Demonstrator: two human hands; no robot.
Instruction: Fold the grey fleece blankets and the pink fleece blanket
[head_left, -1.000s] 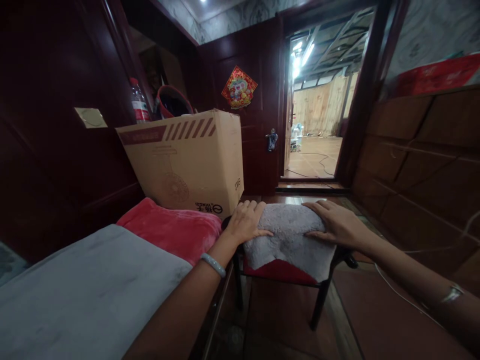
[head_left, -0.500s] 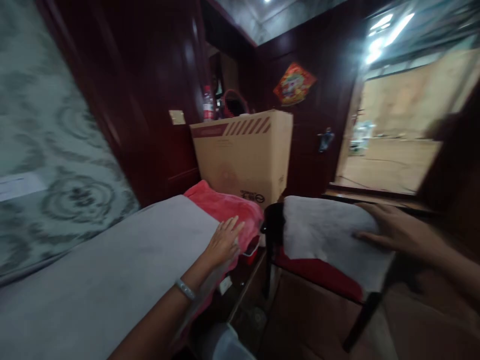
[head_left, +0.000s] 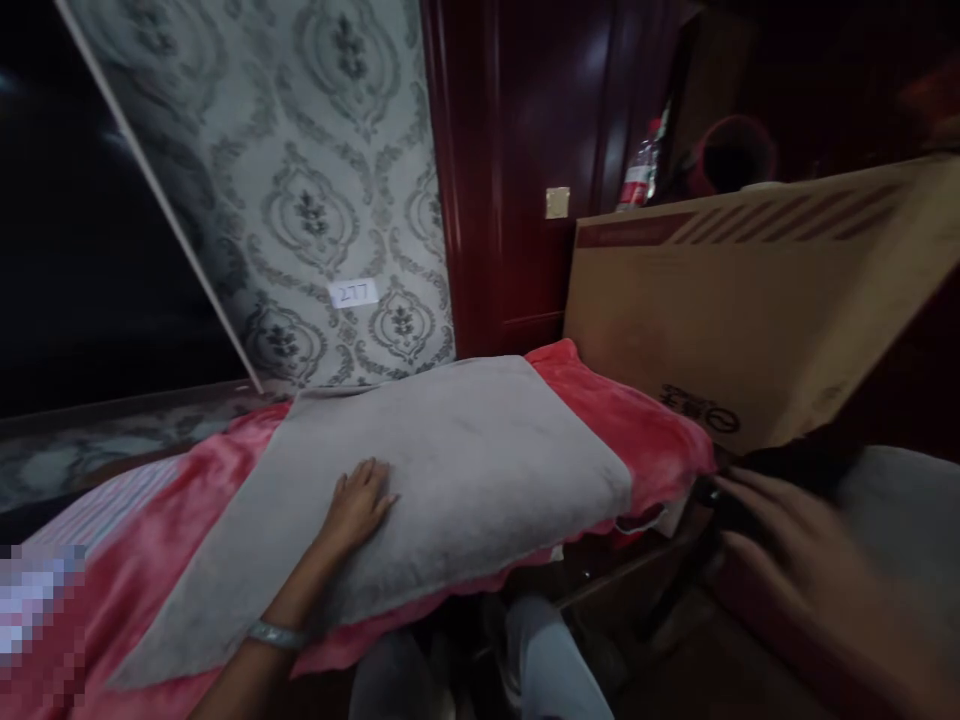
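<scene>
My left hand lies flat, fingers stretched out, on a smooth grey cloth. This cloth is spread over a red plush cover, which shows at both ends and along the front edge. At the right, my right hand is blurred, its fingers extended and the thumb apart from them. It is beside the dark frame of a chair; whether it touches the frame I cannot tell. Another grey cloth is draped on that chair, partly behind the hand.
A large cardboard box stands behind the right end, with a red-capped bottle on top. Patterned wallpaper bears a paper label reading 277. A dark screen-like panel is at left. Below are the person's legs.
The view has turned left, showing more of the covered surface. My left hand has moved from the red cover onto the grey cloth. My right hand has left the chair's cloth for the chair frame.
</scene>
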